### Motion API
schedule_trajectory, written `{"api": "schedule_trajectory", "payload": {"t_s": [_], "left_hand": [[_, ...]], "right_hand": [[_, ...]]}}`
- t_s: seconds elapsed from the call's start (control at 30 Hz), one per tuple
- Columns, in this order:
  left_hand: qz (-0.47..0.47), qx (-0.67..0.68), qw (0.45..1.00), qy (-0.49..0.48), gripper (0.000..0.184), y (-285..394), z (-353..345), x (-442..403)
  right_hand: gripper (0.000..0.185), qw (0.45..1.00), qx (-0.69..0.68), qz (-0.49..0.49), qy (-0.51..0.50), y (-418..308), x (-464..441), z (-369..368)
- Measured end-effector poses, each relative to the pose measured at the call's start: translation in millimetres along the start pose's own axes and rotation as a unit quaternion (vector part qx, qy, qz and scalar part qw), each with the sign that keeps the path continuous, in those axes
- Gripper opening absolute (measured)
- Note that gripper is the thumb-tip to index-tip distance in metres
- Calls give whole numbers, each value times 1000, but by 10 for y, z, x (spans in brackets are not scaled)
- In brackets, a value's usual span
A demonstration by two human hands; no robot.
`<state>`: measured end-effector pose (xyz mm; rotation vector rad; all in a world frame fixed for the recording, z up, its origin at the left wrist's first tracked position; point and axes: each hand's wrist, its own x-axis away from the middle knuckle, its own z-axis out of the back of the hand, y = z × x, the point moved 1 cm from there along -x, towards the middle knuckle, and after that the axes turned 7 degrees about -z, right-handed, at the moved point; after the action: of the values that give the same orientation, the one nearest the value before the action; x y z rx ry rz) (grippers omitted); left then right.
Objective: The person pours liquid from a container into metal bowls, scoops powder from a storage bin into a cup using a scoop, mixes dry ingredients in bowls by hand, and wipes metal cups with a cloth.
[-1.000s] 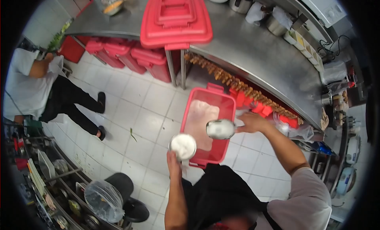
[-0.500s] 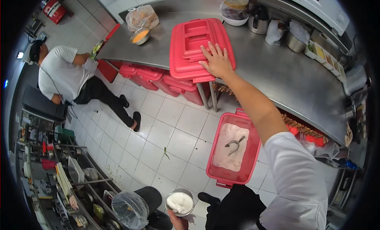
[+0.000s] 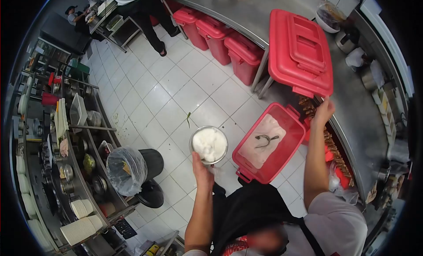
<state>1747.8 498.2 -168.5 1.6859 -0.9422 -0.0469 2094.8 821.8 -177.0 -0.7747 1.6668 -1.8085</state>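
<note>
A round metal bowl filled with white powder is held in my left hand, whose fingers grip its near edge. My right hand has its fingers closed at the lower edge of the large red lid, at the front of the steel counter. Below, on the floor, stands an open red bin with white powder inside. A dark-handled metal scoop lies on that powder.
Several lidded red bins stand under the counter. At the left are a black trash bin with a clear liner and shelves with stacked bowls. One person stands at the top, another farther back.
My right hand first held the scoop, then lay spread on the lid, and now grips its edge. The scoop is now in the bin. The bowl stays in my left hand. The view has turned.
</note>
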Motion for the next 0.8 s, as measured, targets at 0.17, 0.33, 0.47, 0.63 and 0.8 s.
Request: {"api": "schedule_trajectory", "payload": {"t_s": [0.17, 0.33, 0.47, 0.63, 0.8], "left_hand": [[-17, -30, 999, -21, 54, -51, -327, -138], [6, -18, 999, -36, 52, 67, -592, -91], [6, -52, 998, -29, 55, 92, -537, -51], [-16, -65, 997, -31, 57, 97, -235, -117], [4, -104, 995, 5, 55, 344, 674, -13]], "right_hand": [[80, 760, -422, -469, -155, -450, 343, -319], [73, 792, -448, -370, -186, -394, 155, -441], [69, 844, -353, -342, -212, -253, -89, 105], [64, 868, -375, -276, -174, -418, -37, 649], [62, 896, -350, -241, -128, -360, 1099, 2027]]}}
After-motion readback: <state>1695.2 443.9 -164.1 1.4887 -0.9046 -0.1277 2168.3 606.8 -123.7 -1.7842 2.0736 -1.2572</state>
